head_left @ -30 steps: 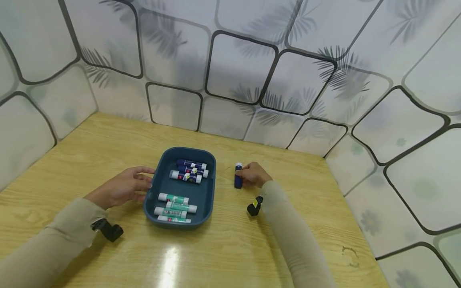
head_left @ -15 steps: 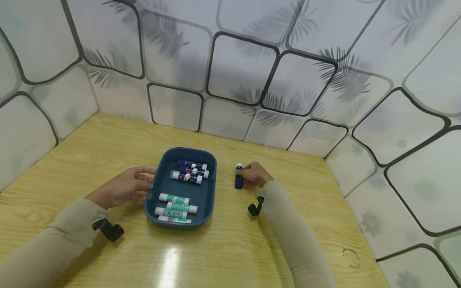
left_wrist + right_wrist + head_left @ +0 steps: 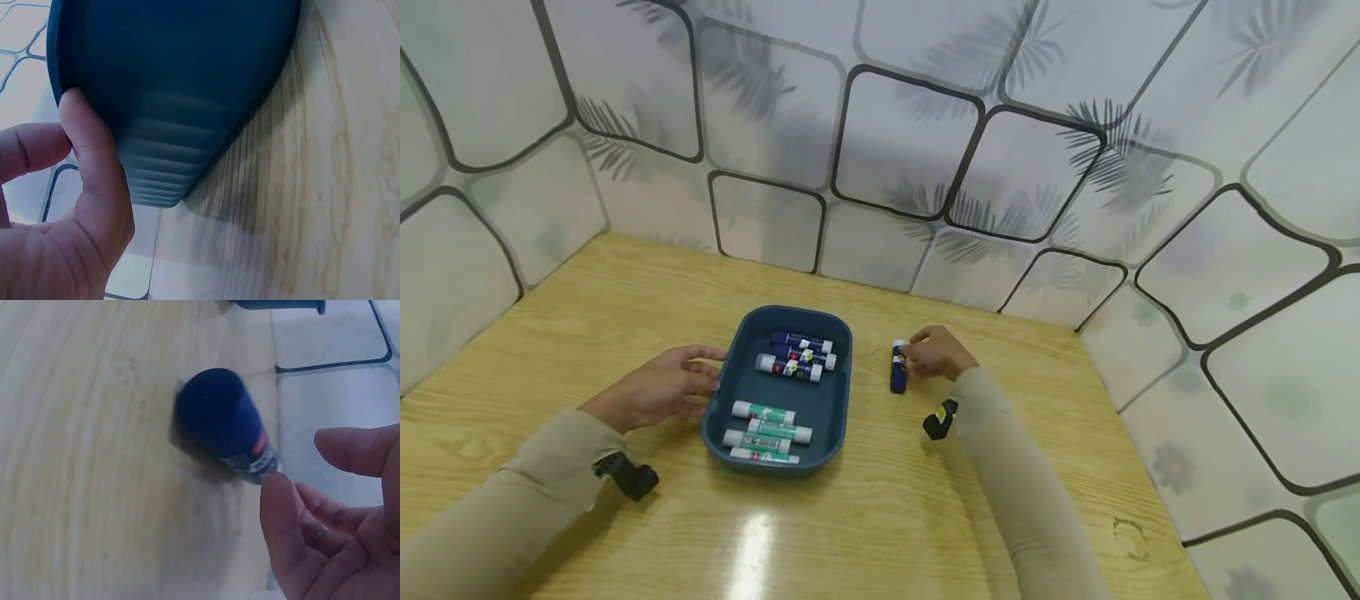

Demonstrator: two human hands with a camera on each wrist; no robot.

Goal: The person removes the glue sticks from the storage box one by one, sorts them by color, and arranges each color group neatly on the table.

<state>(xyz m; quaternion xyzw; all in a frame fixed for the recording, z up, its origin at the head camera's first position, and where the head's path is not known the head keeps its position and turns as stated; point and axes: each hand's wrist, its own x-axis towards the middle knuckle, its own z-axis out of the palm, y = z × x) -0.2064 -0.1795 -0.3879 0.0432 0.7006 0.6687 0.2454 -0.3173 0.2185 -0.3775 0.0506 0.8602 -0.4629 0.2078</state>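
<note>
A dark blue glue stick point(image 3: 898, 381) with a white end lies on the table to the right of a blue tray point(image 3: 744, 387). Close to its right side is my right hand point(image 3: 942, 353), thumb and fingers apart. In the right wrist view the fingertips come near the far end of the glue stick point(image 3: 219, 415) without gripping it. My left hand point(image 3: 658, 388) is at the tray's left side; in the left wrist view a fingertip point(image 3: 74, 103) touches the tray's rim. Several blue glue sticks point(image 3: 788, 367) lie at the tray's far end, several green ones point(image 3: 767, 427) at its near end.
The wooden table point(image 3: 880, 517) carries the tray. A patterned covering point(image 3: 872, 250) rises along the table's back, left and right edges. A black camera point(image 3: 940, 420) hangs at the right wrist and another camera point(image 3: 627, 477) at the left.
The right hand has let go of the blue glue stick and moved slightly right and away, its fingers spreading. The glue stick stays in place. My left hand and the tray have not moved.
</note>
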